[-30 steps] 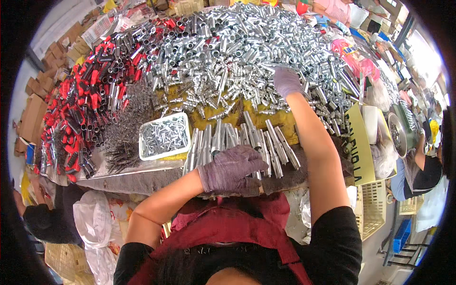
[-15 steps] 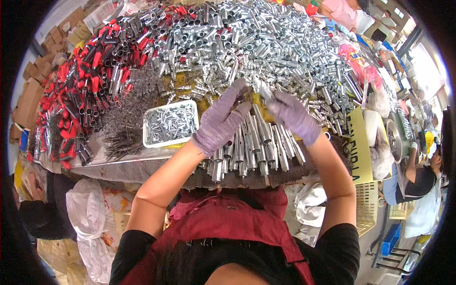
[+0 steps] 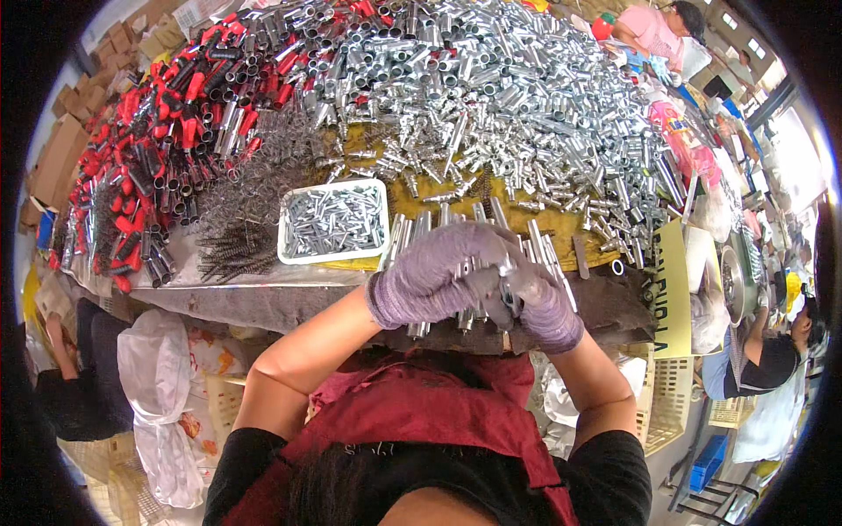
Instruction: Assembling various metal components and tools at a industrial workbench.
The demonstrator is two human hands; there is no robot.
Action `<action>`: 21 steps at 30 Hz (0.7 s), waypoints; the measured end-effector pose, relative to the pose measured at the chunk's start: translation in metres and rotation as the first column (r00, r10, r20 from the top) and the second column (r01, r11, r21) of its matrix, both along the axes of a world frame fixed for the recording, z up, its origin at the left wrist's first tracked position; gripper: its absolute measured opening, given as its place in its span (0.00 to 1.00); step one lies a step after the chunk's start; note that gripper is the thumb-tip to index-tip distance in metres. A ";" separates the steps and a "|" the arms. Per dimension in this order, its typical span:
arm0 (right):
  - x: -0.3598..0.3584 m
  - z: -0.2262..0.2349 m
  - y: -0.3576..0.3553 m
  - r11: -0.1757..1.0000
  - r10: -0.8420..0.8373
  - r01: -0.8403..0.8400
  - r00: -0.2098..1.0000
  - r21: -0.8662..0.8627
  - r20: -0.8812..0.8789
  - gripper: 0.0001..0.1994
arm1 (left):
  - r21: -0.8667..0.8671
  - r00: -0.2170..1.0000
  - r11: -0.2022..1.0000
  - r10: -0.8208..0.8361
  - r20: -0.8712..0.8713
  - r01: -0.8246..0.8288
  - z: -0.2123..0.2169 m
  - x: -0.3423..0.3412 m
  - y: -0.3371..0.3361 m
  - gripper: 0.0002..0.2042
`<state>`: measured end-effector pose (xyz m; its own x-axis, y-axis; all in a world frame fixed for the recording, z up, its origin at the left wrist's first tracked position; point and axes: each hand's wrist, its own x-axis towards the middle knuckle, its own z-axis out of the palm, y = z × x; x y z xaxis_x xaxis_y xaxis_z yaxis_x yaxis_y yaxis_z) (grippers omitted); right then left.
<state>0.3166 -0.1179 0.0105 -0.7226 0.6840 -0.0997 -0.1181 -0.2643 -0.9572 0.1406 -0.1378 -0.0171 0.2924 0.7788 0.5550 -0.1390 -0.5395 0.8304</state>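
Observation:
My two hands, in purple-grey knitted gloves, meet above a row of long silver metal tubes (image 3: 548,256) at the table's near edge. The left hand (image 3: 430,273) is closed, its fingers bent over toward the right one. Also closed is my right hand (image 3: 545,309), whose fingers surround a small shiny metal part (image 3: 506,270), mostly hidden by the gloves. Left of the hands stands a white tray (image 3: 333,258) full of short silver pins. Beyond them, small metal fittings (image 3: 430,158) lie scattered on a yellow cloth (image 3: 526,195).
Dark coil springs (image 3: 235,250) lie left of the tray. Red and black handles (image 3: 132,184) are heaped at far left, silver sleeves (image 3: 491,61) at the back. A yellow sign (image 3: 671,289) stands at right. Other people (image 3: 653,31) are at the back right and far right (image 3: 772,342).
Both hands have come back toward me from the fittings and closed together over the tubes. The right hand, blurred earlier, now shows a metal part in its fingers. The view has shifted slightly.

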 end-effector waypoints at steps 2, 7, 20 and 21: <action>0.006 -0.024 0.003 0.989 -0.055 0.047 0.997 -0.140 -0.051 0.43 | 0.184 0.992 0.983 0.003 -0.122 0.019 0.021 -0.003 0.005 0.09; 0.011 -0.023 -0.010 0.967 -0.131 0.087 0.976 -0.240 -0.173 0.42 | 0.223 0.981 0.959 -0.149 -0.125 0.174 0.015 0.013 0.015 0.10; 0.044 -0.044 -0.028 0.857 -0.273 0.082 0.910 -0.508 -0.314 0.45 | 0.078 0.893 0.948 -0.261 -0.367 0.309 0.024 0.045 0.026 0.07; 0.047 -0.047 -0.029 0.864 -0.240 0.051 0.916 -0.501 -0.321 0.45 | 0.078 0.892 0.948 -0.260 -0.369 0.309 0.024 0.046 0.026 0.07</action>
<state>0.3639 -0.1466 -0.0363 -0.6671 0.7201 -0.1911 -0.5019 -0.6239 -0.5991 0.1866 -0.1122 0.0073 0.6843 0.5602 0.4667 -0.0166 -0.6280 0.7781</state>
